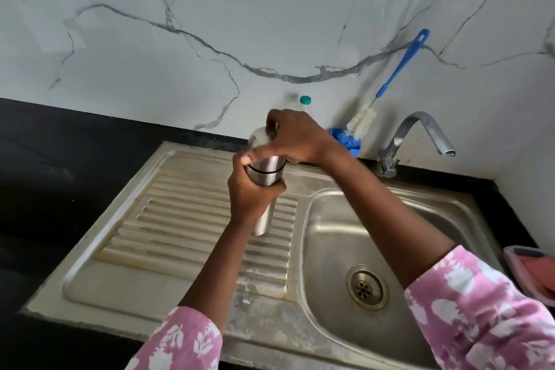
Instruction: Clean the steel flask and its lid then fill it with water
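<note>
We look down on a kitchen sink (327, 237), where a person in pink flowered sleeves (186, 339) holds a steel flask (265, 177) upright over the ribbed drainboard (180, 219), left of the basin. The left hand (250, 192) is wrapped round the flask's body, fingers and thumb curled tight about the metal below a dark ring. The right hand (295, 135) reaches across from the basin side and covers the top, its fingers bent down over the lid (259, 137), which sits on the flask's mouth. We cannot tell whether the flask's base touches the ribs or hangs just above them. Behind the hands, against the veined marble wall (150, 54), stands a bottle (305, 100) with a green cap, mostly hidden by the right hand. A blue-handled bottle brush (399, 63) leans on the wall beside the steel tap (420, 135), whose spout points over the basin. A pink container (528, 267) sits at the right edge on the black counter (60, 174)
</note>
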